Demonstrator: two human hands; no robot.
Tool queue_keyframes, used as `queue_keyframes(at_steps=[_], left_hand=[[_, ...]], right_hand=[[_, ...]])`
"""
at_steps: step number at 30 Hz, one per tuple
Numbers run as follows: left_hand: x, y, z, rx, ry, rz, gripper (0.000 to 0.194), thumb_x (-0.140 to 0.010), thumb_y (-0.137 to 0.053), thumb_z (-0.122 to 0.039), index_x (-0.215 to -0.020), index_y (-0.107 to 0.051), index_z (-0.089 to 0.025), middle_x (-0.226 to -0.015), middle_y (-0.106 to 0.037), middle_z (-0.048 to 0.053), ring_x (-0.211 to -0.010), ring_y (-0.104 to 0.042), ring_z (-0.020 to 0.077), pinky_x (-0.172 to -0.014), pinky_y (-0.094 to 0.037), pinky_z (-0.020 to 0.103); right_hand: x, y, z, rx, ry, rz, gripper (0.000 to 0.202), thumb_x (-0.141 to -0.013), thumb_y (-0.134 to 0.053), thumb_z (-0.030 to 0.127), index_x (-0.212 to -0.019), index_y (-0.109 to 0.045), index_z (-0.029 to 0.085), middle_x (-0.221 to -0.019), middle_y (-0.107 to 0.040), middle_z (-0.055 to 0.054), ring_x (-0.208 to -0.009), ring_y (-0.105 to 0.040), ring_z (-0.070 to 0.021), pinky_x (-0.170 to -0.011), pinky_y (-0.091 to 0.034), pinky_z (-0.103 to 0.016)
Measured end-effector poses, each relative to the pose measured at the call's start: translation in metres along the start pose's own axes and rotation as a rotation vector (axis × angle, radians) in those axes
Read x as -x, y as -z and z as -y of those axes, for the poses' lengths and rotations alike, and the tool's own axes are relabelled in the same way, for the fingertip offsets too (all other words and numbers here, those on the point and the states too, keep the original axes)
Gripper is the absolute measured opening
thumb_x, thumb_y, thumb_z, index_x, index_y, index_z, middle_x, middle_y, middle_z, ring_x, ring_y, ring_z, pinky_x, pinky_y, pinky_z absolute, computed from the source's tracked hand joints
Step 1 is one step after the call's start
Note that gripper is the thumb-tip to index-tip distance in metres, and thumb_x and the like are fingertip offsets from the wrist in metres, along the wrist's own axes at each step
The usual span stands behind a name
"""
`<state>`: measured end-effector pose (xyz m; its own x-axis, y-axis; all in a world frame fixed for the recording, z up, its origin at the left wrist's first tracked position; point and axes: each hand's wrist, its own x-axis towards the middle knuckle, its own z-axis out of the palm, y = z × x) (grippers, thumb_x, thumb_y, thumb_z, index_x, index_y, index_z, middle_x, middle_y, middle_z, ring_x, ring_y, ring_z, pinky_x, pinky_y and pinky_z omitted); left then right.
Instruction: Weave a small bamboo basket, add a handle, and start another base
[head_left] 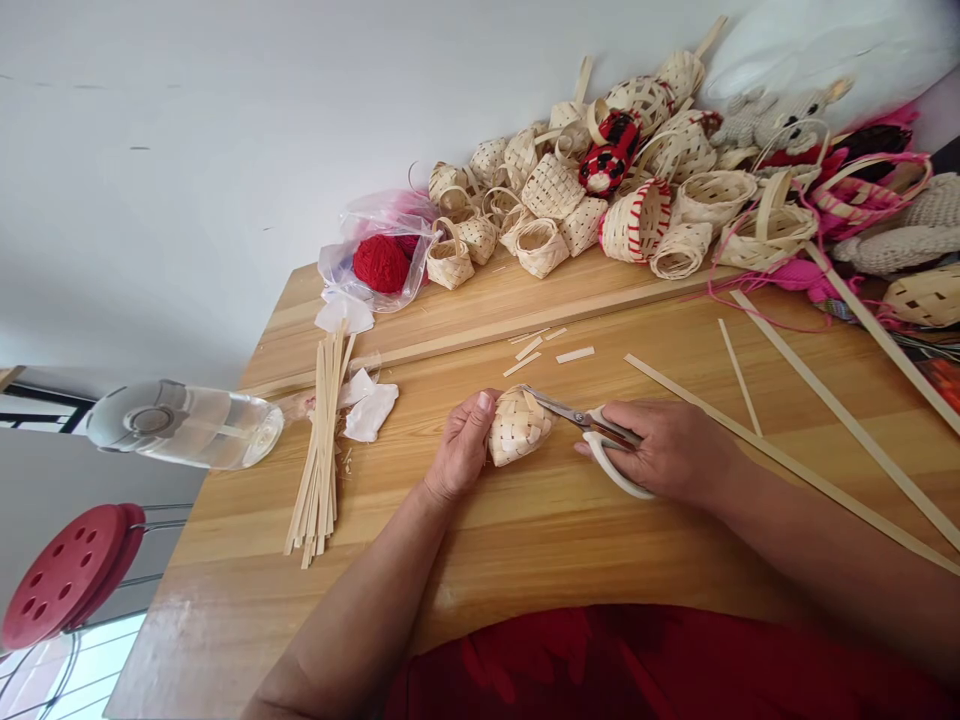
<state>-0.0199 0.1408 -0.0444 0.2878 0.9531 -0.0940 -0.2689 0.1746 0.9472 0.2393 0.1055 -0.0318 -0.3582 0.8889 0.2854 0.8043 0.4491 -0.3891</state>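
Observation:
My left hand point(463, 445) grips a small pale woven basket point(519, 428) by its left side, thumb on top, just above the table. In my right hand point(664, 450) is a pair of scissors point(611, 462) with white handles. Their blades point left and meet the upper edge of the basket; whether a strip lies between them is too small to tell. Beyond the basket lie several short cut pieces of strip point(575, 355).
On the wooden table point(420, 540), a bundle of flat strips point(322, 450) lies left beside crumpled tissue point(371, 408) and a water bottle point(217, 425). Long strips point(847, 420) stretch to the right. Many woven baskets point(541, 248) and red yarn point(381, 263) line the back.

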Motion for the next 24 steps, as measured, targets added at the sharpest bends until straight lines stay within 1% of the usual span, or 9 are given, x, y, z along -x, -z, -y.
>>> queue_keyframes(at_steps=[4, 7, 9, 12, 15, 18, 20, 22, 24], left_hand=[[0.000, -0.001, -0.001, -0.002, 0.003, -0.013, 0.053, -0.088, -0.068, -0.067, -0.089, -0.075, -0.014, -0.069, -0.068, 0.003, -0.056, -0.054, 0.0112, -0.054, -0.041, 0.023], [0.001, -0.002, -0.002, -0.022, -0.001, -0.022, 0.054, -0.087, -0.069, -0.067, -0.083, -0.073, -0.014, -0.066, -0.064, 0.002, -0.055, -0.050, 0.0100, -0.054, -0.039, 0.023], [0.001, -0.001, -0.003, -0.049, -0.008, -0.011, 0.054, -0.088, -0.067, -0.067, -0.083, -0.073, -0.014, -0.065, -0.063, 0.001, -0.055, -0.048, 0.0098, -0.054, -0.039, 0.023], [0.001, 0.000, -0.004, -0.072, -0.001, 0.008, 0.054, -0.090, -0.064, -0.067, -0.088, -0.074, -0.014, -0.067, -0.065, 0.002, -0.054, -0.048, 0.0102, -0.052, -0.037, 0.023], [0.001, 0.001, -0.004, -0.056, 0.020, 0.007, 0.055, -0.089, -0.063, -0.069, -0.089, -0.075, -0.015, -0.067, -0.065, 0.002, -0.053, -0.049, 0.0113, -0.052, -0.037, 0.024], [0.001, 0.004, -0.005, -0.044, 0.014, -0.015, 0.050, -0.087, -0.066, -0.065, -0.088, -0.074, -0.016, -0.067, -0.066, 0.002, -0.055, -0.051, 0.0128, -0.054, -0.039, 0.025], [0.001, 0.006, -0.004, -0.015, 0.014, -0.024, 0.045, -0.085, -0.068, -0.061, -0.089, -0.073, -0.016, -0.070, -0.067, 0.002, -0.059, -0.054, 0.0143, -0.056, -0.041, 0.026], [0.001, 0.007, -0.004, 0.039, 0.037, -0.015, 0.045, -0.082, -0.068, -0.061, -0.091, -0.072, -0.016, -0.071, -0.067, 0.003, -0.062, -0.057, 0.0166, -0.059, -0.043, 0.028], [0.002, 0.006, -0.005, 0.079, 0.067, -0.005, 0.047, -0.078, -0.070, -0.061, -0.091, -0.071, -0.016, -0.068, -0.065, 0.003, -0.059, -0.056, 0.0170, -0.058, -0.044, 0.029]], right_hand=[[0.000, 0.001, -0.001, -0.028, -0.033, 0.055, 0.044, -0.095, -0.059, 0.057, -0.069, -0.046, 0.024, -0.060, -0.054, 0.003, -0.056, -0.047, -0.0146, -0.058, -0.030, -0.030], [0.000, 0.001, -0.002, -0.054, -0.041, 0.081, 0.042, -0.096, -0.057, 0.054, -0.068, -0.046, 0.024, -0.059, -0.054, 0.003, -0.055, -0.046, -0.0142, -0.057, -0.029, -0.029], [0.000, 0.000, -0.003, -0.069, -0.040, 0.087, 0.040, -0.096, -0.057, 0.051, -0.067, -0.046, 0.024, -0.057, -0.054, 0.003, -0.053, -0.046, -0.0138, -0.056, -0.029, -0.029], [0.000, -0.003, -0.005, -0.088, -0.025, 0.073, 0.039, -0.095, -0.057, 0.047, -0.067, -0.047, 0.024, -0.056, -0.054, 0.003, -0.051, -0.045, -0.0131, -0.055, -0.029, -0.029], [0.001, -0.006, -0.006, -0.097, 0.000, 0.052, 0.036, -0.095, -0.058, 0.044, -0.067, -0.049, 0.024, -0.056, -0.055, 0.003, -0.051, -0.046, -0.0128, -0.055, -0.030, -0.028], [0.002, -0.008, -0.007, -0.083, 0.030, 0.035, 0.033, -0.094, -0.059, 0.041, -0.068, -0.049, 0.024, -0.057, -0.055, 0.003, -0.052, -0.047, -0.0128, -0.055, -0.030, -0.028], [0.003, -0.010, -0.008, -0.081, 0.034, 0.028, 0.033, -0.095, -0.059, 0.041, -0.068, -0.049, 0.024, -0.057, -0.055, 0.004, -0.052, -0.047, -0.0126, -0.055, -0.031, -0.028], [0.003, -0.011, -0.008, -0.089, 0.027, 0.022, 0.035, -0.096, -0.058, 0.043, -0.068, -0.049, 0.024, -0.058, -0.055, 0.004, -0.052, -0.047, -0.0123, -0.055, -0.031, -0.028], [0.004, -0.012, -0.007, -0.094, 0.027, 0.010, 0.035, -0.096, -0.058, 0.044, -0.069, -0.049, 0.024, -0.058, -0.055, 0.004, -0.052, -0.047, -0.0123, -0.055, -0.031, -0.028]])
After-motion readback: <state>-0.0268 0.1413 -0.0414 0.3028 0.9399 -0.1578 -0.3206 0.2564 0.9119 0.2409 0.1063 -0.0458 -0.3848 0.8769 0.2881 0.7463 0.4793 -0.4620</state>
